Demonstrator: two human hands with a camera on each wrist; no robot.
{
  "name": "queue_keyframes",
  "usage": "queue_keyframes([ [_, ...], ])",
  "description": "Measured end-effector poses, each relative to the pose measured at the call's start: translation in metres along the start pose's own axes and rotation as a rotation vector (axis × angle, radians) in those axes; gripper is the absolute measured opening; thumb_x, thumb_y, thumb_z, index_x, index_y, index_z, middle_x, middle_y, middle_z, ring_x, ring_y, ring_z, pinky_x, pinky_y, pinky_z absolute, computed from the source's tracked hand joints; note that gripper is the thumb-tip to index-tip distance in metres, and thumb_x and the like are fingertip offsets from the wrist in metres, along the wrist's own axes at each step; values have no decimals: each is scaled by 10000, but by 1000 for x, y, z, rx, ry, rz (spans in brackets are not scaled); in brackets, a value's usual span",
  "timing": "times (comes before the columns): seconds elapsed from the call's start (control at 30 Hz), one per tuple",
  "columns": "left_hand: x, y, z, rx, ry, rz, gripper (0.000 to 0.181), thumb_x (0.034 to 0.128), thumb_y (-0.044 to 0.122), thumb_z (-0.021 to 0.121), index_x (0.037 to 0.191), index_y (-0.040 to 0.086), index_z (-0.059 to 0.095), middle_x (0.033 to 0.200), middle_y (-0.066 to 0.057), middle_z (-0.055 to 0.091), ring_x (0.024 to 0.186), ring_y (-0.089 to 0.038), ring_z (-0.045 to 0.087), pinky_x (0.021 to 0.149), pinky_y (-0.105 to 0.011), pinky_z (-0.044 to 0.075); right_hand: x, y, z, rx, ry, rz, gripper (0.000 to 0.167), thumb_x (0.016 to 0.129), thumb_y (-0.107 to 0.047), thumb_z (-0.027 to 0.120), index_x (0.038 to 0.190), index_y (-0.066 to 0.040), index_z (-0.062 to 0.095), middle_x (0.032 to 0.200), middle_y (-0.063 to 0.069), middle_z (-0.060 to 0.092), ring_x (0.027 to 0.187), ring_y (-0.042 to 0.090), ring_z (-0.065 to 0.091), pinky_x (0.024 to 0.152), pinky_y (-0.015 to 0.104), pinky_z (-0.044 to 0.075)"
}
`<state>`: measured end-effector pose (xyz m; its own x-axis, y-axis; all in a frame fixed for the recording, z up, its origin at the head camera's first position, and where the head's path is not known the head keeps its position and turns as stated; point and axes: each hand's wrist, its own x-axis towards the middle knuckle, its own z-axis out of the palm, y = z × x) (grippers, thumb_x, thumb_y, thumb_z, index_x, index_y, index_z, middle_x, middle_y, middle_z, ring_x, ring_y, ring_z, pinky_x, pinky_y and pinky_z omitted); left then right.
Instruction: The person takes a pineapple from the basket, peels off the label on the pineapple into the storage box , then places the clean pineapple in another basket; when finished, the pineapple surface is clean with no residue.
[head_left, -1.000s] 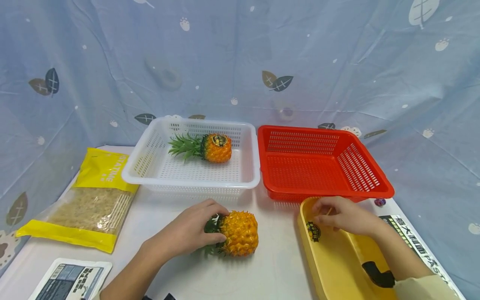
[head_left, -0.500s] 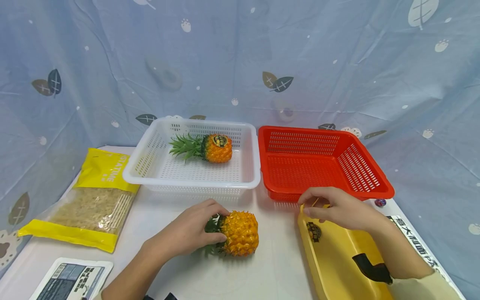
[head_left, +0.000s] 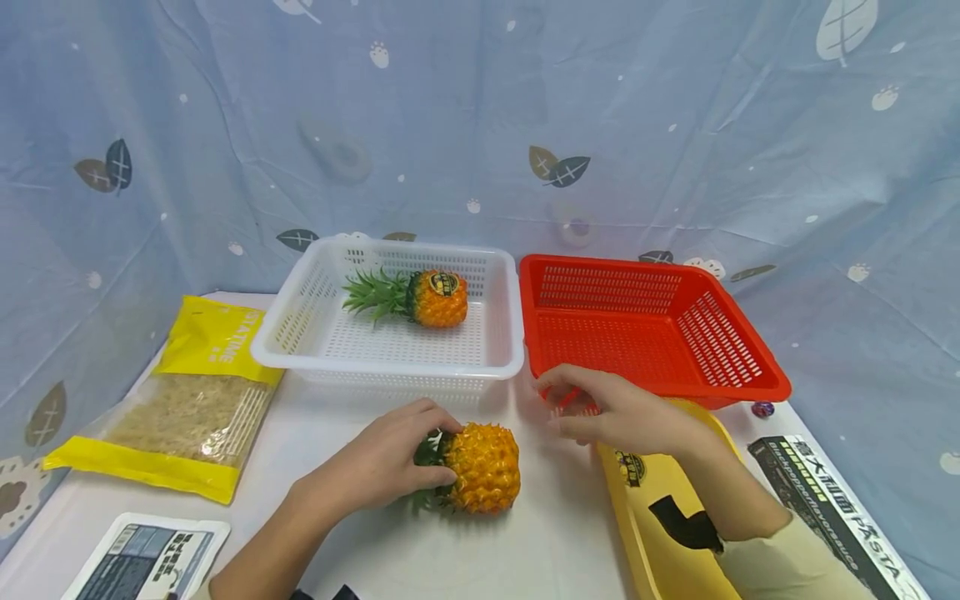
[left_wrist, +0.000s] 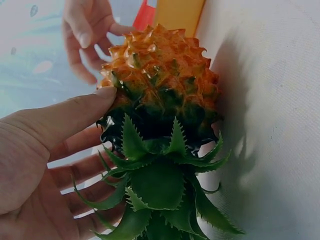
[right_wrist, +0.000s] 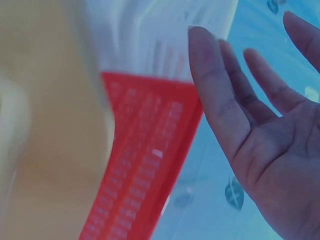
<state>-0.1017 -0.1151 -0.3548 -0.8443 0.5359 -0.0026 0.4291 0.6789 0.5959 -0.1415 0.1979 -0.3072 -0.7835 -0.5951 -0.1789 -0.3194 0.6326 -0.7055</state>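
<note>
A toy pineapple (head_left: 483,468) lies on the white table, its leaves toward the left. My left hand (head_left: 382,467) holds it round the leaf end, and in the left wrist view the thumb presses against the pineapple (left_wrist: 160,80) beside its leaves. My right hand (head_left: 622,412) hangs with relaxed fingers over the near left corner of the red basket and the end of the yellow container (head_left: 660,517), holding nothing. Another pineapple (head_left: 440,298) lies in the white basket (head_left: 386,367). In the right wrist view the palm of my right hand (right_wrist: 270,135) shows bare.
The red basket (head_left: 652,390) stands at the back right, beside the white one. A yellow pasta bag (head_left: 187,392) lies at the left, with a flat white pack (head_left: 146,558) in front. A dark box (head_left: 832,517) and a small purple item (head_left: 762,409) are at the right.
My right hand has moved left from above the yellow container's inside, past its rim toward the pineapple. The left hand keeps its hold, and the pineapple has stayed in place.
</note>
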Motion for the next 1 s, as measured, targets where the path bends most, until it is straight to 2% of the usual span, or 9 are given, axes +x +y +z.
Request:
queue_keyframes([
  [0.17, 1, 0, 1, -5, 3, 13, 427, 881, 298, 835, 1249, 155, 673, 1218, 37, 646, 1157, -215, 643, 1023, -463, 540, 12, -7, 13, 37, -53, -20, 480, 954, -249, 730, 1403, -216, 563, 1271, 28, 642, 1137, 235, 633, 918, 357, 587],
  [0.3, 0, 0, 2, -6, 10, 13, 420, 878, 293, 838, 1240, 156, 676, 1212, 40, 644, 1147, -210, 647, 1015, -461, 546, 20, -11, 24, 74, -105, -51, 565, 943, -214, 736, 1464, -188, 517, 1368, 92, 594, 1203, 308, 614, 996, 462, 573],
  [0.47, -2, -1, 2, -9, 17, 10, 426, 876, 291, 840, 1245, 156, 676, 1201, 45, 640, 1141, -205, 647, 1010, -463, 549, 29, -16, 37, 59, -167, -33, 659, 913, -261, 780, 1489, -145, 482, 1469, 128, 540, 1260, 320, 582, 1061, 538, 528],
  [0.57, -3, -1, 3, -11, 19, 15, 429, 878, 296, 838, 1252, 160, 676, 1197, 52, 637, 1140, -198, 645, 1011, -463, 548, 34, -18, 43, 31, -203, -15, 660, 898, -287, 796, 1471, -141, 504, 1473, 65, 554, 1275, 278, 575, 1089, 531, 510],
  [0.73, -4, -2, 4, -9, 29, 18, 432, 881, 314, 834, 1257, 171, 675, 1210, 60, 638, 1153, -198, 647, 1014, -460, 548, 41, -21, 52, -62, -217, -15, 658, 847, -335, 848, 1421, -211, 552, 1325, -95, 609, 1205, 148, 572, 1104, 470, 498],
  [0.83, -5, -3, 4, -6, 40, 26, 432, 880, 318, 835, 1256, 176, 676, 1211, 66, 640, 1156, -197, 649, 1014, -456, 550, 42, -23, 54, -86, -210, -5, 720, 805, -314, 888, 1432, -230, 545, 1326, -108, 602, 1194, 136, 563, 1101, 460, 491],
  [1.0, -6, -6, 4, 6, 56, 48, 440, 883, 338, 829, 1267, 183, 679, 1206, 74, 643, 1147, -190, 655, 1007, -448, 556, 44, -23, 57, -59, -205, 19, 800, 774, -279, 916, 1470, -236, 524, 1363, -94, 594, 1216, 159, 551, 1122, 495, 473],
])
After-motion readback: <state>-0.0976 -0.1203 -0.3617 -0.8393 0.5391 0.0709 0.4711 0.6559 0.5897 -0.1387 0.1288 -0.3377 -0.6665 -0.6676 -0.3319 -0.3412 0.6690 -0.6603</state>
